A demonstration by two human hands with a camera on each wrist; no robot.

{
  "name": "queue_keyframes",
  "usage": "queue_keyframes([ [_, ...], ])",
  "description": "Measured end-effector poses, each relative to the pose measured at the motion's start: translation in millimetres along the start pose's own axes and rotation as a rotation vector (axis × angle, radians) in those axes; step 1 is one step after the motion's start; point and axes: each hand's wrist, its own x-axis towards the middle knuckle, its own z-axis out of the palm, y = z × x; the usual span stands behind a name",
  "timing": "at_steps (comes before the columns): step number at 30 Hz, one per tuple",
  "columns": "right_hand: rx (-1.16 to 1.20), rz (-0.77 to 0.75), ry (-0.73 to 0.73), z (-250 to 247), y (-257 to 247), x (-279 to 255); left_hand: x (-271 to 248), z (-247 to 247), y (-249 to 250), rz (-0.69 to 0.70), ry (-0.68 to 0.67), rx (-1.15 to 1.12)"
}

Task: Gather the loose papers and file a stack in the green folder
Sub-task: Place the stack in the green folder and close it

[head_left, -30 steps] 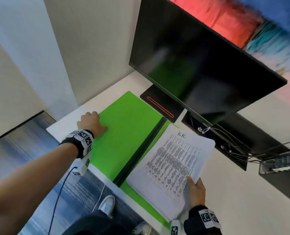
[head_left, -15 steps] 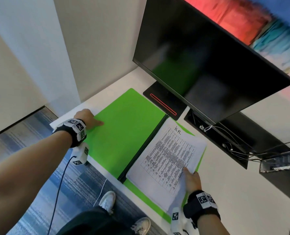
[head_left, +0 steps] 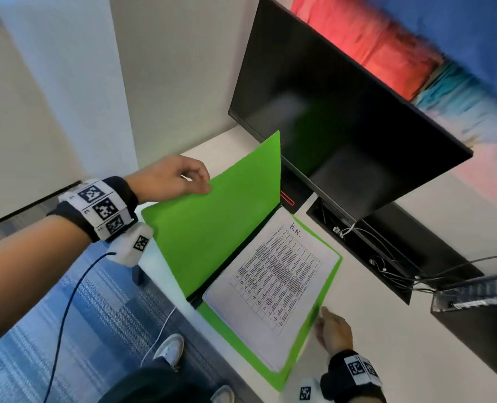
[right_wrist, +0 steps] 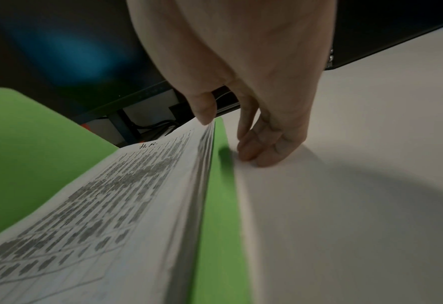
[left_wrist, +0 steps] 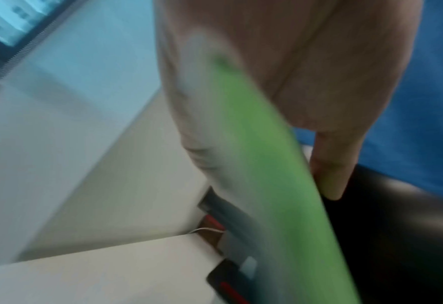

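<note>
The green folder [head_left: 212, 237] lies open on the white desk [head_left: 401, 353]. My left hand [head_left: 203, 184] pinches the outer edge of its left cover and holds that cover raised, tilted over towards the right half. The left wrist view shows the blurred cover [left_wrist: 293, 226] between thumb and fingers of the left hand [left_wrist: 262, 154]. A printed paper stack [head_left: 273, 274] marked "H.R." lies squared on the folder's right half. My right hand [head_left: 325, 318] sits just right of the folder, fingers [right_wrist: 256, 152] loosely curled on the desk, thumb at the edge of the paper stack [right_wrist: 111, 205].
A dark monitor [head_left: 343, 135] stands just behind the folder, its base [head_left: 288, 199] close to the raised cover. A cable slot [head_left: 372, 245] with wires runs behind the papers, and a small black box [head_left: 473, 292] sits far right. The desk's near edge drops to blue carpet [head_left: 81, 330].
My left hand has taken the left cover's edge and lifted it off the desk, swinging it towards the papers. My right hand has slid off the stack onto the desk beside the folder.
</note>
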Motion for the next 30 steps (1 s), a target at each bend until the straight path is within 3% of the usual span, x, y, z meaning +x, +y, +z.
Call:
queue_keyframes([
  [7,0.107,0.015,-0.138,-47.2,20.4,-9.2,-49.3,112.6,85.5,0.134,-0.149,0.3],
  [14,0.22,-0.026,-0.198,-88.5,45.7,-10.1,-57.1,289.2,75.1,-0.144,-0.198,0.525],
  [18,0.218,-0.064,-0.191,-103.0,70.6,-9.6,-50.4,353.9,47.4,-0.244,-0.159,0.638],
  [23,0.205,-0.072,-0.2,-112.2,90.7,-8.0,-55.0,383.2,26.4,-0.256,-0.135,0.767],
  [30,0.13,-0.117,-0.217,-95.2,81.0,0.5,-50.4,341.1,2.7,-0.312,-0.111,0.806],
])
